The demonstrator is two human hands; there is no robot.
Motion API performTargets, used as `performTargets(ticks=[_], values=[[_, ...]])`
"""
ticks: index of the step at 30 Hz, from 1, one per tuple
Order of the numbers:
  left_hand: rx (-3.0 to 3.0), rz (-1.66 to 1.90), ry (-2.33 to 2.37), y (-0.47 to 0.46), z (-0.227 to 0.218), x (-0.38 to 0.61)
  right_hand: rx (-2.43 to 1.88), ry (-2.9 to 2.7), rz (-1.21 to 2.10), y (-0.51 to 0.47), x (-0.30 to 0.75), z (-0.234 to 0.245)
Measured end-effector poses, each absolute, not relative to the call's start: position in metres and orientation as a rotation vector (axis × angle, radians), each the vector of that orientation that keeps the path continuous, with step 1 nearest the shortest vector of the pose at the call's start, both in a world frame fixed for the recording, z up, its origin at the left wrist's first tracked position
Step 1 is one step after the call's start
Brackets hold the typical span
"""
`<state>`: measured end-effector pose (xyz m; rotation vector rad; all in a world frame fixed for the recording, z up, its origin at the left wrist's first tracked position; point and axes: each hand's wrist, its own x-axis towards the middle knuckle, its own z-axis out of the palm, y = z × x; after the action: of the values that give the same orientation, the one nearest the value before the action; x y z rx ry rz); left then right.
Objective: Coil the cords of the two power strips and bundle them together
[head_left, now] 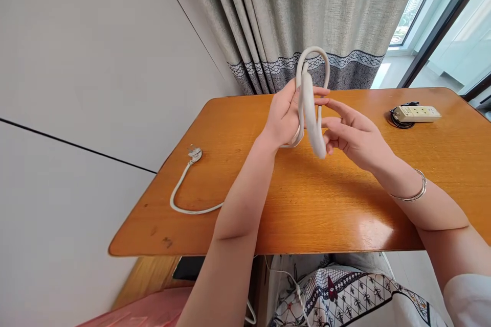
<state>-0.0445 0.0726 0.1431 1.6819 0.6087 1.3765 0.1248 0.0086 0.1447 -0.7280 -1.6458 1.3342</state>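
A white power cord (313, 50) is bent into upright loops above the table. My left hand (284, 112) is closed around the loops, its fingers reaching behind them. A thick white rounded section (313, 117) hangs at the front of the bundle; I cannot tell whether it is several strands or one solid piece. From the right, my right hand (355, 135) grips the bundle's lower side with thumb and fingers, some fingertips hidden behind it. The cord's plug (195, 154) lies on the table at left, and its cable (192, 211) passes out of sight beneath my left forearm.
The orange-brown wooden table (330, 214) has rounded corners. At its back right lies a cream power strip (419, 113) beside a coiled black cable (401, 121). Grey curtains (299, 10) hang behind, and a pale wall panel (76, 87) borders the left. A thin white cable (287, 273) hangs below the front edge.
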Motion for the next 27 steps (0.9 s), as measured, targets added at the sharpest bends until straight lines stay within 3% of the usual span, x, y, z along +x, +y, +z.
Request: performTargets(ticks=[14,27], values=[[1.347,1.554,0.63,0.069,0.142,-0.018,-1.072,-2.174,0.034,0.015,0.131,0.142],[1.408,1.418,0.577,0.058,0.149,-0.017,-0.973,-1.76,0.602,0.031,0.146,0.153]])
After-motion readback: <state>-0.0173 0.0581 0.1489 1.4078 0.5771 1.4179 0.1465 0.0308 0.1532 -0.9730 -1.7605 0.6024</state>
